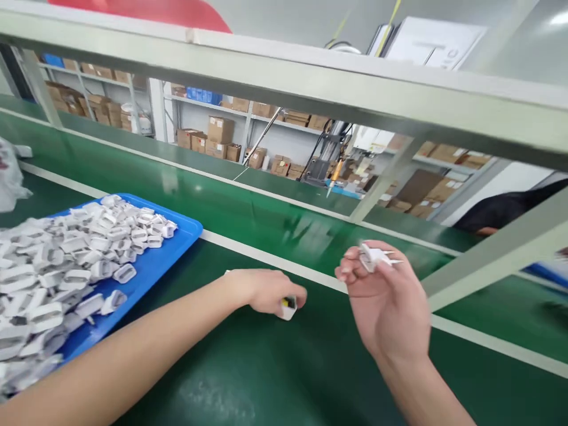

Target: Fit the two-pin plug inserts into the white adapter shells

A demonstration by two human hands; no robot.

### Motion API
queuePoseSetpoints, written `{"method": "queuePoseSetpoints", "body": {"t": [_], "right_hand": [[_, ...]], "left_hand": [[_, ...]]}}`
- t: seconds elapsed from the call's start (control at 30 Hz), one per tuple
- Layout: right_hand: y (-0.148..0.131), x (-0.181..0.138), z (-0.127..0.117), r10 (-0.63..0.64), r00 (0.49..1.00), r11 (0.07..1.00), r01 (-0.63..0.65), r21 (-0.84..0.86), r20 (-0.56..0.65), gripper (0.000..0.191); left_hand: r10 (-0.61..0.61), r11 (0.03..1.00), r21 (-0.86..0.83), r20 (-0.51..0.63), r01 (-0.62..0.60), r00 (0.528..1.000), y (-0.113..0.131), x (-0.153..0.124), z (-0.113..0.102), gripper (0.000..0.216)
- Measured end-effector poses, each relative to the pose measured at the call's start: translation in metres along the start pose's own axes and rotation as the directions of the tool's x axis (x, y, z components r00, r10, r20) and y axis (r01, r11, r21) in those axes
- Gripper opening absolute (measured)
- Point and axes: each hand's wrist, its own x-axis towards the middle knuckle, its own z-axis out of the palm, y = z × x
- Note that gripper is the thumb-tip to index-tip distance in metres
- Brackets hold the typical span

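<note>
1. The right hand [386, 302] is raised above the green worktop [275, 367], fingertips pinching a white plug piece [375, 257] with its two prongs pointing right.
2. The left hand [266, 290] rests on the worktop, closed on a small white housing [288, 306] with a yellow-and-black inside.
3. A blue tray [177, 236] heaped with white housings [66, 260] sits at the worktop's left edge.
4. A green conveyor belt [222, 204] runs along the worktop's far edge.

left arm bare, stretched in from the lower left toward the middle, left hand [266, 291] low and palm down, fingers curled shut over something small; right forearm comes up from the lower right, right hand [385, 296] raised, palm facing back, fingertips [355, 260] pinched together at the top
</note>
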Motion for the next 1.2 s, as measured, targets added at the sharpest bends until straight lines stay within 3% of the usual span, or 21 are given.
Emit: {"method": "queuePoseSetpoints", "body": {"t": [0.07,0.13,0.23,0.3,0.43,0.67,0.87,0.93,1.03,1.13,1.2], "right_hand": [[-0.009,-0.003,-0.013,-0.016,0.999,0.999,0.014,-0.05,-0.036,0.017],[0.001,-0.014,-0.028,0.061,0.998,0.993,-0.063,-0.096,-0.027,0.019],[0.031,-0.037,-0.049,0.197,0.98,0.967,-0.196,-0.165,-0.01,0.027],[0.048,-0.049,-0.058,0.24,0.971,0.944,-0.23,-0.237,0.014,0.033],[0.06,-0.06,-0.063,0.27,0.957,0.919,-0.225,-0.323,0.104,0.035],[0.064,-0.064,-0.065,0.347,0.922,0.883,-0.26,-0.39,0.171,0.026],[0.062,-0.063,-0.059,0.416,0.908,0.892,-0.397,-0.216,0.051,0.03],[0.059,-0.063,-0.055,0.431,0.902,0.896,-0.424,-0.135,0.031,0.032],[0.058,-0.065,-0.054,0.459,0.887,0.885,-0.451,-0.116,0.058,0.036],[0.063,-0.065,-0.06,0.447,0.892,0.877,-0.422,-0.228,0.071,0.036],[0.067,-0.064,-0.065,0.415,0.909,0.867,-0.382,-0.32,0.039,0.035]], "left_hand": [[0.076,0.982,-0.172,-0.003,-0.076,0.997,-0.002,0.0,0.015,0.024],[0.072,0.928,-0.364,-0.029,-0.078,0.997,-0.007,-0.002,0.028,0.033],[-0.073,0.775,-0.632,-0.075,0.009,0.994,-0.01,-0.009,0.045,0.065],[-0.193,0.703,-0.709,-0.118,0.053,0.974,-0.009,-0.013,0.055,0.064],[-0.301,0.728,-0.677,-0.176,0.107,0.937,-0.003,-0.015,0.069,0.038],[-0.244,0.703,-0.707,-0.142,0.074,0.959,-0.002,-0.019,0.071,0.041],[-0.227,0.72,-0.694,-0.232,0.003,0.946,-0.004,-0.019,0.065,0.024],[-0.207,0.699,-0.715,-0.206,-0.003,0.956,-0.005,-0.018,0.062,0.023],[-0.184,0.695,-0.718,-0.139,0.029,0.973,-0.006,-0.019,0.06,0.036],[-0.192,0.732,-0.681,-0.152,0.038,0.97,-0.004,-0.02,0.063,0.068],[-0.211,0.768,-0.638,-0.167,0.058,0.963,-0.001,-0.019,0.066,0.073]]}}
